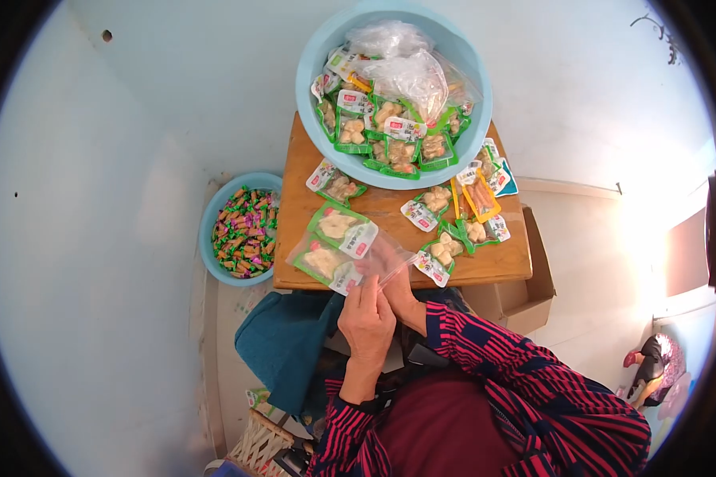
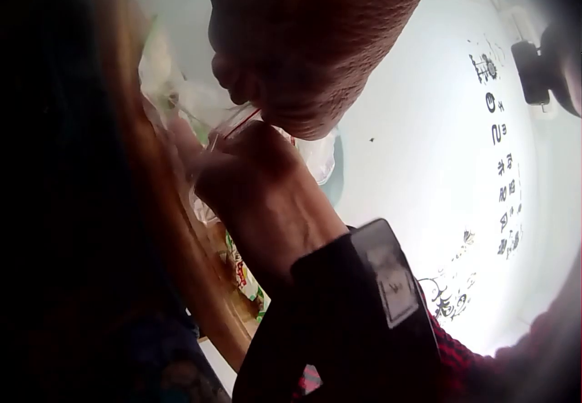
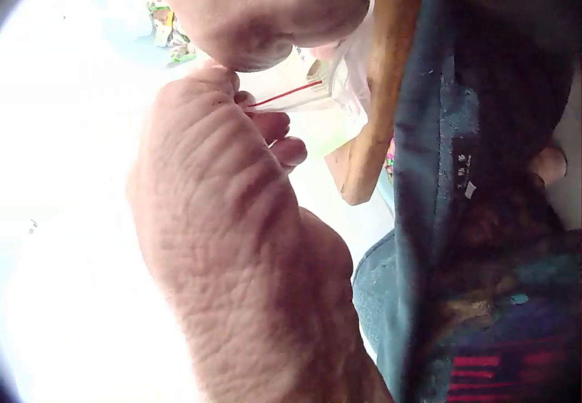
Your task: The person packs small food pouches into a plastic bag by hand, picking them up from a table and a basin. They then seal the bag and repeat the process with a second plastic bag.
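A clear zip bag (image 1: 387, 248) is held over the front edge of the wooden table. Two green-and-white snack packets (image 1: 336, 226) with pale pieces showing through lie flat inside it. My left hand (image 1: 366, 319) pinches the bag's near edge between thumb and fingers. Just beside it, my right hand (image 1: 403, 292) grips the same edge, its fingers partly behind the clear plastic. In the right wrist view, a red strip (image 3: 289, 94) runs along the bag's mouth between the two hands.
On the wooden table (image 1: 294, 274), several loose packets (image 1: 445, 248) lie right of the bag. A large blue basin (image 1: 314, 87) of packets and clear bags stands behind. A smaller basin (image 1: 207, 238) of wrapped snacks is at left, a cardboard box (image 1: 533, 306) at right.
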Tool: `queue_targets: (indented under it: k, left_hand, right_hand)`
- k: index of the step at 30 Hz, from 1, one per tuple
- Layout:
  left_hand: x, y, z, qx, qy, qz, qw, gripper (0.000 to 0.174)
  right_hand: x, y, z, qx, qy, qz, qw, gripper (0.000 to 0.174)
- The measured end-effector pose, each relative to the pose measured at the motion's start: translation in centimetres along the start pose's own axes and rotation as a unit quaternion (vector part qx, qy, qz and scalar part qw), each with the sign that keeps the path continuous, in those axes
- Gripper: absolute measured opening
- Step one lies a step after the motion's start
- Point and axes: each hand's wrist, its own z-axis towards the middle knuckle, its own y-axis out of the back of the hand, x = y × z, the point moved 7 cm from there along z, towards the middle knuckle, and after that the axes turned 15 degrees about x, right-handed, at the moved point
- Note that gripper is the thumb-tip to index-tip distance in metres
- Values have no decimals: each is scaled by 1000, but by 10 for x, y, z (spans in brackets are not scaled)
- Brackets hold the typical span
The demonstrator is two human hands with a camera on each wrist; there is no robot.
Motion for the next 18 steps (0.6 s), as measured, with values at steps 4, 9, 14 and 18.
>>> queue_targets:
  k: [4,9,14,18]
  left_hand:
    - [0,1,-1,-9,-8,4,1000,25]
    - [-2,0,-1,5,8,23,1000,31]
    - [-4,0,0,7,-3,27,1000,30]
    - [-6,-3,-2,1,-23,32,999,28]
  right_hand:
    - [15,6,-20,11,-42,-124,991,39]
    - [58,13,-40,84,-153,-109,979,18]
    - [108,52,-28,65,-152,-182,969,19]
    - [151,91,15,3,-85,-248,965,18]
